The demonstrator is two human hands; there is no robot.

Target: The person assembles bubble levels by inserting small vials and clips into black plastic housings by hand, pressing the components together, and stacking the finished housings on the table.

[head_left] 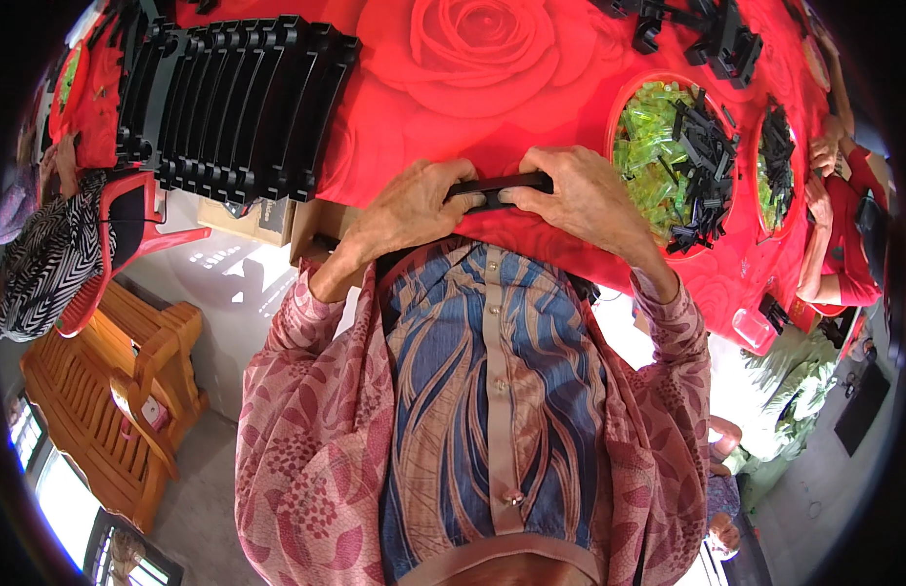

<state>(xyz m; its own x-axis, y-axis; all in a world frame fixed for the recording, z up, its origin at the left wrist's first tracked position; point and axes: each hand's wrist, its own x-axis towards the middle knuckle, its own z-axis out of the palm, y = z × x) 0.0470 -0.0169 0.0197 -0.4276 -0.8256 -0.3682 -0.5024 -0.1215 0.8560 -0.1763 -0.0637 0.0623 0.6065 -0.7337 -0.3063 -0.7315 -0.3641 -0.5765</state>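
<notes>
I see both hands pinching a slim, glossy black plastic bar (500,186) at the table edge: left hand (414,205) at nine o'clock, right hand (582,195) at three, fingers curled tight over it.

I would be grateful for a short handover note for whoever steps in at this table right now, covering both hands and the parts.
Left hand and right hand: both grip one long black plastic part at the table's near edge.
Finished-looking black parts stand in a row at far left on the red rose tablecloth.
Red bowl on the right holds green clear pieces and small black clips.
Plenty of loose pieces remain in the bowl.
</notes>
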